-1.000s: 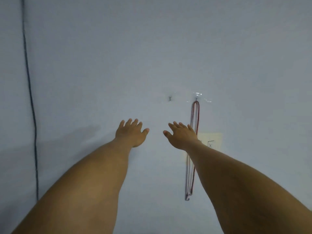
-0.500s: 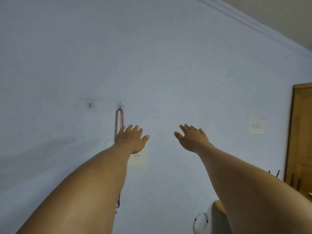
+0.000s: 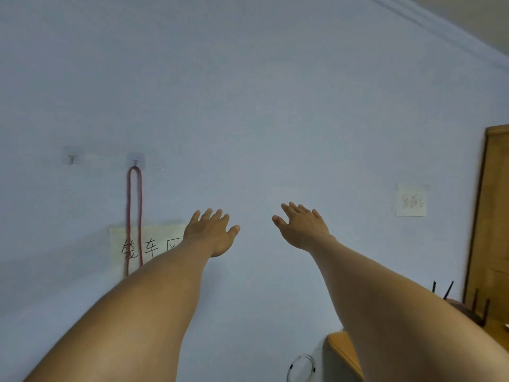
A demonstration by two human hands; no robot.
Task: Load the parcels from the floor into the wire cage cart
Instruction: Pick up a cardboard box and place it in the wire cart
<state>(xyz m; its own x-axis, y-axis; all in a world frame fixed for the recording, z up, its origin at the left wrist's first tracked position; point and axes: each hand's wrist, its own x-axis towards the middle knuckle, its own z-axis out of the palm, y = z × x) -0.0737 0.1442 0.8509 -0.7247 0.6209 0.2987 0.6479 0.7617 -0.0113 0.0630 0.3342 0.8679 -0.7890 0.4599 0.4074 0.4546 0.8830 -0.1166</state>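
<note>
Both bare arms reach straight out. The left hand [image 3: 210, 234] and right hand [image 3: 303, 227] are flat, backs up, with fingers straight and slightly fanned. They hold nothing and are apart from each other. Behind them is a smooth, pale-blue wall [image 3: 248, 106]. At nine o'clock from the left hand, a thin red cord [image 3: 134, 210] hangs in a long loop from a clear hook [image 3: 135, 160], crossing a cream sheet [image 3: 157, 237] inked with characters. At three o'clock from the right hand is a small square note [image 3: 410, 201], then a wooden door [image 3: 494, 216]. Parcels and cart are out of sight, so I cannot tell where they are.
</note>
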